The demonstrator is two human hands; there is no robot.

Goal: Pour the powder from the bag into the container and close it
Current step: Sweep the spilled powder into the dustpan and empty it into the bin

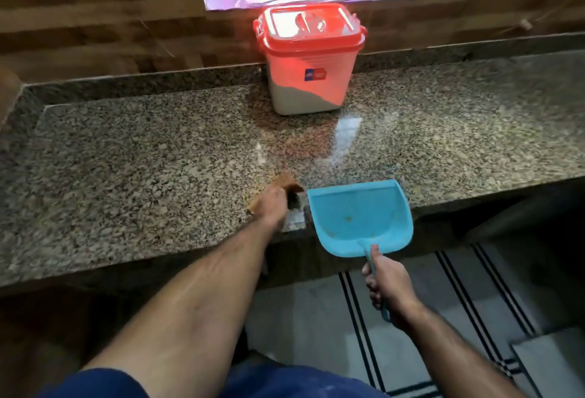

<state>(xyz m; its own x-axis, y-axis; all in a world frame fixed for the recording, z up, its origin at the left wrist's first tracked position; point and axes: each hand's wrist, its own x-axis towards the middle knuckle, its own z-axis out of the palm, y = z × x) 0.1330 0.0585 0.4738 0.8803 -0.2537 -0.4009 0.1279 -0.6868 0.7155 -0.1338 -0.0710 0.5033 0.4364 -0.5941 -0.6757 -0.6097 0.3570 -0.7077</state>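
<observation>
Container: red-lidded plastic container (308, 62) stands at upper centre of the frame, at the back of the desk (142, 150) against the wall under the window sill. Well apart from both hands.
Lid: red lid (308, 25) sits on top and looks seated all round; whether the side clips are latched is too blurred to tell.
Powder: a pale fill shows through the wall in the lower part of the container, its surface sloping. Reads as powder already inside.
Bag: none in view.
Left hand: left hand (273, 207) at lower centre of the frame, near the front edge of the desk; fingers curled round a brown cloth or pad (286, 184) pressed on the stone. What lies under the hand is blurred.
Right hand: right hand (387, 288) at lower right centre, off the front edge of the desk; fingers wrapped tight round the handle of a blue dustpan (359, 218).
Dustpan: its mouth rests on the desk edge just beside the left hand; a few brownish specks in the pan.
Done, by my reading: pouring finished, lid back on.
Left, by my reading: only cleanup of spill at the desk edge, wiping it toward the pan; possibly a check of the clips.
Uncertain: no spilled powder clearly seen on the speckled stone; glare and blur hide it.
</observation>
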